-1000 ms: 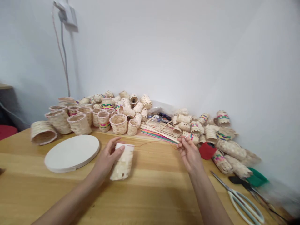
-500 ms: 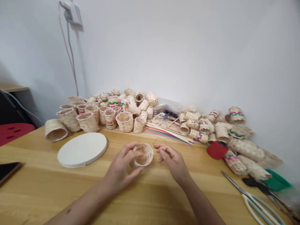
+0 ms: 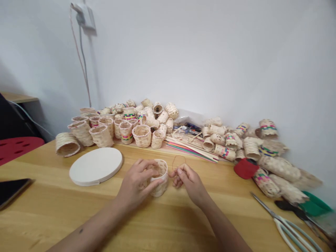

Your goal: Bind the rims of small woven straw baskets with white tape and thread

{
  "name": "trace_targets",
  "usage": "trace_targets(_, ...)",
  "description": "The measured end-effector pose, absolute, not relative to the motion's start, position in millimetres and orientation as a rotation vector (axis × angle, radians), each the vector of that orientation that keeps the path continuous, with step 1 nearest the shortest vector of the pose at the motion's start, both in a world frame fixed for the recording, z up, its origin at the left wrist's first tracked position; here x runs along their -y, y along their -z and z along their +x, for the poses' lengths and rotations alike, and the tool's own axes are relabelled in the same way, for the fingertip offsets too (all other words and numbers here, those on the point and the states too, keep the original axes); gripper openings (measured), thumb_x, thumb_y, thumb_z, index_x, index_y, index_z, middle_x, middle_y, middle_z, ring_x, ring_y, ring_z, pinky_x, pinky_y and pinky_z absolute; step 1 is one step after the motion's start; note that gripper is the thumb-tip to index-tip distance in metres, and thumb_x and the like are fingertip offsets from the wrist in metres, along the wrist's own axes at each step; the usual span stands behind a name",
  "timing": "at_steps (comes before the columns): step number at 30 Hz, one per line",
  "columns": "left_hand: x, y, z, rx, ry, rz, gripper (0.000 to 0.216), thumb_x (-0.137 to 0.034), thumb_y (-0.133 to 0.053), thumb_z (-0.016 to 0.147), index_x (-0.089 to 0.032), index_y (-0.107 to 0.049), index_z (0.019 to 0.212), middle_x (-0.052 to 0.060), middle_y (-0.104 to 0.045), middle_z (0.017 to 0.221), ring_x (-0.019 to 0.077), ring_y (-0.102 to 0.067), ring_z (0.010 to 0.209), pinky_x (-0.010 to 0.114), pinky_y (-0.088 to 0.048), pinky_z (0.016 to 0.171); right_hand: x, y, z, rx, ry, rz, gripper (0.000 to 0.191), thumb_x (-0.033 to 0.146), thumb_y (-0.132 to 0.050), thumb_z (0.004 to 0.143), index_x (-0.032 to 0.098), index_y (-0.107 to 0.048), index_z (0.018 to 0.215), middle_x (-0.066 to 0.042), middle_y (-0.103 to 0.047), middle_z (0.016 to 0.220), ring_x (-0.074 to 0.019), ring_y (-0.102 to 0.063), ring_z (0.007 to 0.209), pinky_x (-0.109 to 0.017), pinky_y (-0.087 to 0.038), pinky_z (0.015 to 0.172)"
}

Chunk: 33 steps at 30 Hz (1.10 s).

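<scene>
A small woven basket (image 3: 160, 185) with a pale band round its rim stands nearly upright over the wooden table (image 3: 168, 225). My left hand (image 3: 140, 180) grips its left side, with fingers over the rim and the thumb on the near outside. Just right of the basket, my right hand (image 3: 187, 180) is closed in a pinch, thumb against the fingers. A thin brown thread (image 3: 179, 156) loops up from those fingertips. Whether a needle is in the pinch is too small to tell.
Finished woven baskets (image 3: 102, 135) crowd the back left. Coloured strips (image 3: 193, 152) and more baskets (image 3: 223, 140) lie behind and to the right. A white roll (image 3: 96, 165) and a phone (image 3: 13, 190) sit left; scissors (image 3: 283, 222) and a red piece (image 3: 246, 168) lie right.
The basket has turned from showing its open mouth to standing more upright, its side now visible. My right hand remains pinched beside it, and the thread loop stands higher.
</scene>
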<state>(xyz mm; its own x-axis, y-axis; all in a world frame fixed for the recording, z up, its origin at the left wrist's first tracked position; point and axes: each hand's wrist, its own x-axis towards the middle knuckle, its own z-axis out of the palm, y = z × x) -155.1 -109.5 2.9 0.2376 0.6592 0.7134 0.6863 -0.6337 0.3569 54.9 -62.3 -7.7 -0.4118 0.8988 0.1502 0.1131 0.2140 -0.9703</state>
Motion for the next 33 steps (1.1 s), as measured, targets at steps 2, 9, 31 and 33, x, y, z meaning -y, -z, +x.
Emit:
trace_targets(2,108.6,-4.3,-155.0,1.315,1.383,-2.447,0.012,-0.028,-0.061,0.085,-0.019,-0.067,0.082,0.008,-0.065,0.102,0.0214,-0.056,0.09,0.035,-0.044,0.076,63.4,3.7,56.9,1.779,-1.201,-0.962,0.033,0.049,-0.044,0.091,0.019,-0.053,0.08,0.002,-0.057,0.064,-0.0115,-0.052,0.055,-0.024,-0.042,0.056)
trace_targets(9,110.5,-8.8,-150.0,1.295,1.384,-2.491,0.008,-0.026,-0.064,0.083,-0.019,-0.066,0.08,0.006,-0.066,0.095,0.0199,-0.054,0.085,0.033,-0.041,0.073,68.1,-10.1,60.1,1.865,-1.026,-0.982,0.022,0.037,-0.048,0.089,0.018,-0.054,0.079,0.002,-0.056,0.066,-0.013,-0.054,0.064,-0.024,-0.04,0.061)
trace_targets(31,118.8,-7.7,-137.1,1.43,1.348,-2.396,0.024,-0.02,-0.056,0.08,-0.017,-0.054,0.056,0.005,-0.061,0.079,0.019,-0.048,0.075,0.033,-0.038,0.065,103.7,-7.9,32.9,2.164,-0.535,-0.648,0.018,0.022,-0.046,0.094,0.022,-0.064,0.09,-0.002,-0.07,0.08,-0.015,-0.063,0.072,-0.024,-0.046,0.067)
trace_targets(33,117.3,-7.8,-138.3,1.433,1.341,-2.39,0.026,-0.021,-0.056,0.082,-0.017,-0.054,0.056,0.006,-0.062,0.079,0.019,-0.048,0.075,0.032,-0.038,0.066,101.9,-7.2,33.1,2.151,-0.561,-0.655,0.019,0.023,-0.046,0.094,0.023,-0.064,0.09,-0.002,-0.069,0.078,-0.0146,-0.063,0.071,-0.024,-0.047,0.067)
